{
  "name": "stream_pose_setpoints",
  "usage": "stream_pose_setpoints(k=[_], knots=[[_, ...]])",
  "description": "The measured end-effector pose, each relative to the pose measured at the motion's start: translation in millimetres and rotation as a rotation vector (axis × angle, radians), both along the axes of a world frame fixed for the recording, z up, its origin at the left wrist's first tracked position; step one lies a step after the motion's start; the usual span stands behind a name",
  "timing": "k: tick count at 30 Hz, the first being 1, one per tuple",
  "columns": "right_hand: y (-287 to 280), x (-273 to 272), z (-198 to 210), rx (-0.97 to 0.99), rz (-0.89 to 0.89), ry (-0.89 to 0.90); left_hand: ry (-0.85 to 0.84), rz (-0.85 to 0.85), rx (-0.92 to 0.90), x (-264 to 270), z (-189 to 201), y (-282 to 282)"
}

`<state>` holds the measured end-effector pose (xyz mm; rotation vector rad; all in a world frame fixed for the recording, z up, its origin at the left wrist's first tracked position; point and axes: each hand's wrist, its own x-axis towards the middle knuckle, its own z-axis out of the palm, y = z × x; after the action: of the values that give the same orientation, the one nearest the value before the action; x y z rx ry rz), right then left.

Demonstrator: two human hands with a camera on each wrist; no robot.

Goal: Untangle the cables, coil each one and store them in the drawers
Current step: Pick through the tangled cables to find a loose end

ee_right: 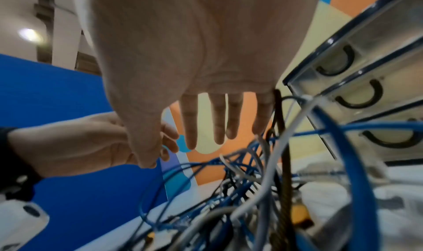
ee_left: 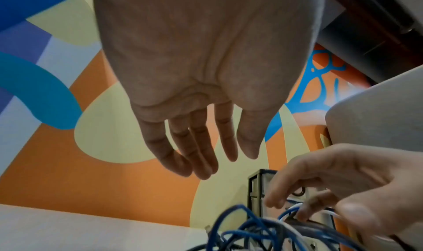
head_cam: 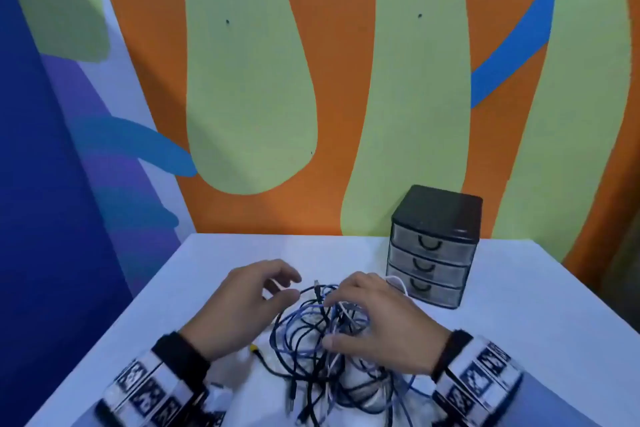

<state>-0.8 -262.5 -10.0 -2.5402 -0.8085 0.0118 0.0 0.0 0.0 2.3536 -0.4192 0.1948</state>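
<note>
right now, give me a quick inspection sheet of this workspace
surface: white table, pale cloth or plastic under the pile.
job's things: drawer unit, three drawers, all closed.
clutter: nothing seen.
grips: left hand hovers at the pile's left edge, fingers loosely curled, holding nothing; right hand rests on the pile, fingers spread among strands.
cables: cable tangle of blue, black and white leads, none coiled.
surroundings: painted wall, orange, green, blue.
</note>
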Motion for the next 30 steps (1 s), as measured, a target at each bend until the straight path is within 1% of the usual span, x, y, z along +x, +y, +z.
stream_pose_setpoints(k=[3,4,8,12,16,20,22,25,27,30], knots=[[9.9,13.4,-18.6,-0.139,-0.047,-0.046,0.060,-0.012,0.073,17.5,-13.5,-8.7],[13.2,17.6,-23.4,-0.151,-0.056,-0.039,0.093,-0.013,0.101,23.1,-16.8,-12.3],[15.0,31.1,-43.6,-0.227,-0.073,-0.026,0.120,-0.059,0.202,37.5,-33.2,-18.1],[16.2,33.7,-48.7,-0.228,-0.088,-0.036,0.132,-0.086,0.266,42.8,-45.7,-24.9],[17.8,32.5,-47.2,-0.218,-0.077,-0.036,0.135,-0.087,0.345,49.5,-46.9,-28.6],[19.5,33.5,-51.5,-0.209,-0.101,-0.041,0.239,-0.155,0.422,55.5,-30.4,-26.3],[20.3,34.7,-54.7,-0.210,-0.113,-0.051,0.282,-0.189,0.452,57.3,-13.2,-24.8],[20.2,38.4,-56.2,-0.157,-0.127,-0.074,0.310,-0.191,0.401,64.7,14.5,-19.9],[20.3,38.9,-53.4,-0.103,-0.118,-0.111,0.244,-0.154,0.357,71.3,26.5,-14.3],[19.1,42.6,-43.7,-0.026,-0.126,-0.155,0.042,-0.057,0.278,87.6,33.6,-4.2]])
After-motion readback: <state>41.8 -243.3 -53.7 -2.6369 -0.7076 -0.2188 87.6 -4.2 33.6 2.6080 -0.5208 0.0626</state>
